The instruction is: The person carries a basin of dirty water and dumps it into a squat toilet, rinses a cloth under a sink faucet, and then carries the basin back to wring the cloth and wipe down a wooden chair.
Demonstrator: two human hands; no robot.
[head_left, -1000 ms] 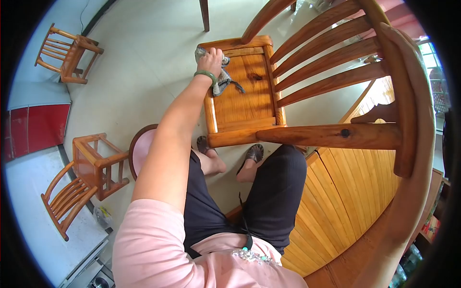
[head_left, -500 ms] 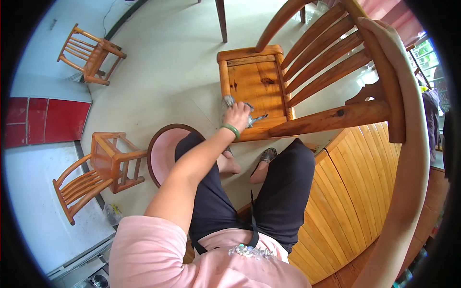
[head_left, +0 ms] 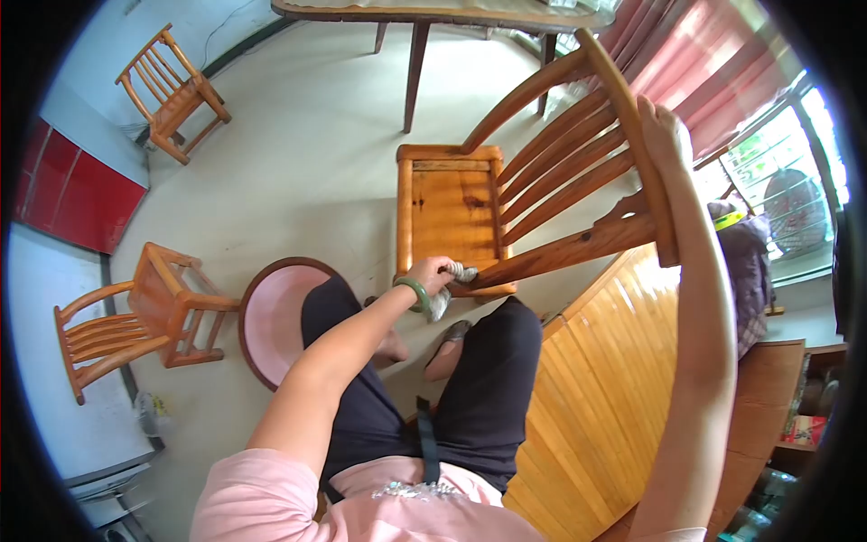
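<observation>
A wooden chair (head_left: 452,212) stands before me, its slatted backrest leaning to the right. My left hand (head_left: 428,275), with a green bangle (head_left: 414,294) at its wrist, is closed on a grey cloth (head_left: 439,305). The cloth is bunched at the near edge of the seat, beside the lower backrest post (head_left: 569,256); part of it hangs below my fingers. My right hand (head_left: 665,135) is wrapped round the top rail (head_left: 623,99) of the backrest, its fingers partly hidden.
A pink basin (head_left: 275,316) with a dark rim stands left of my knees. Two more wooden chairs (head_left: 155,303) are on the left. Slatted wooden furniture (head_left: 596,388) lies to my right. A table (head_left: 433,15) is at the back, a fan (head_left: 797,210) by the window.
My left hand has moved the cloth from the seat surface to its near edge by the backrest post. The view has shifted, showing more of the table and window. My right hand still holds the rail.
</observation>
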